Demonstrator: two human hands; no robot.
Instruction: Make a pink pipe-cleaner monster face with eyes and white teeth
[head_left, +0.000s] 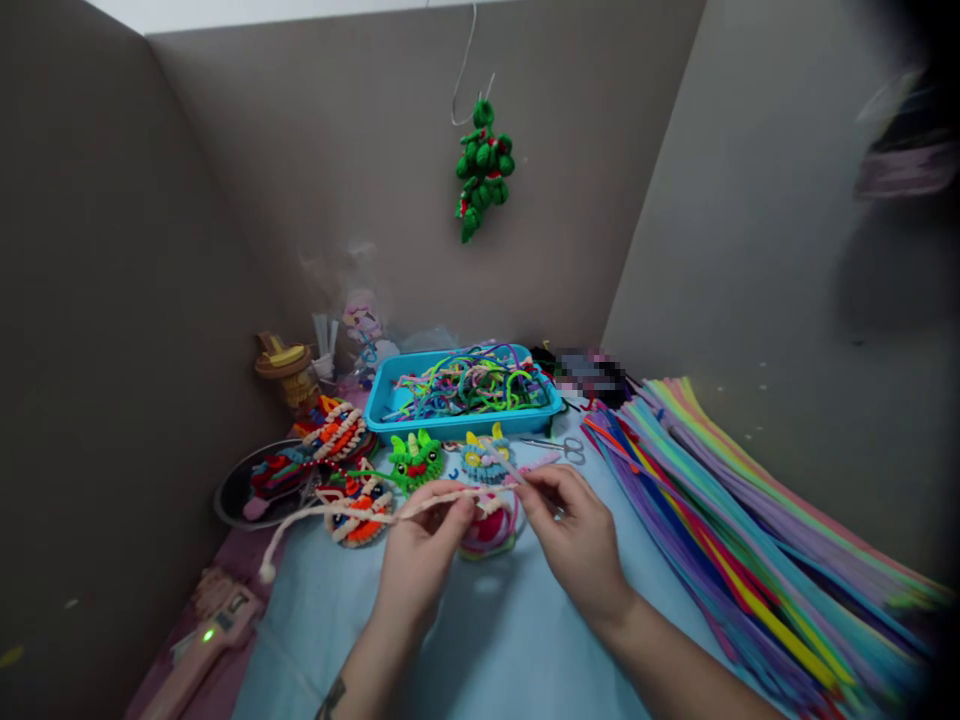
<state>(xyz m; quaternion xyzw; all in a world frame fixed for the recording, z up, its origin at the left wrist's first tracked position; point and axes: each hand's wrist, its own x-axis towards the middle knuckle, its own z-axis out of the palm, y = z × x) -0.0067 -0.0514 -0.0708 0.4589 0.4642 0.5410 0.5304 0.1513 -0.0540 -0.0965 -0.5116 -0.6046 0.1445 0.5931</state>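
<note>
My left hand (424, 545) pinches a long cream pipe cleaner (330, 512) that trails off to the left and ends in a small curl. My right hand (574, 525) pinches the same pipe cleaner at its right end, just above a pink and red pipe-cleaner figure (491, 530) lying on the light blue table (495, 640). Both hands have fingers closed and sit close together over the figure.
A blue tray (390, 395) of tangled pipe cleaners stands at the back. Green (416, 460) and blue (484, 458) figures, scissors (566, 448), a dark plate (232, 490) with more figures, a pink glue gun (210, 630), and a big fan of straight pipe cleaners (750, 540) on the right surround me. A green figure (484, 165) hangs above.
</note>
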